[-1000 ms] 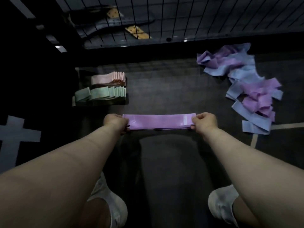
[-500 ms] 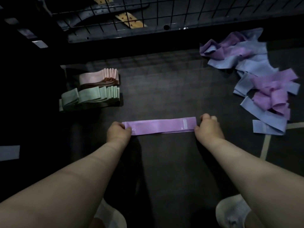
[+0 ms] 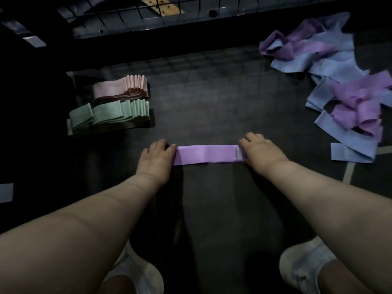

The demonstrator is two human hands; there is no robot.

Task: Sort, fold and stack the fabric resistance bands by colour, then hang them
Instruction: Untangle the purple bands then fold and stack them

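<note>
Beyond the purple band, held between my left hand and right hand, open dark mat runs toward twelve o'clock until the wire grid closes it off. At ten o'clock the green stack and, touching behind it, the pink stack stand in the way. From one to three o'clock the loose heap of blue and purple bands blocks my right side. At six o'clock sit my white shoes.

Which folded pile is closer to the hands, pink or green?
The green pile. It lies nearer the person than the pink pile, on the side of the left hand holding the purple band.
</note>
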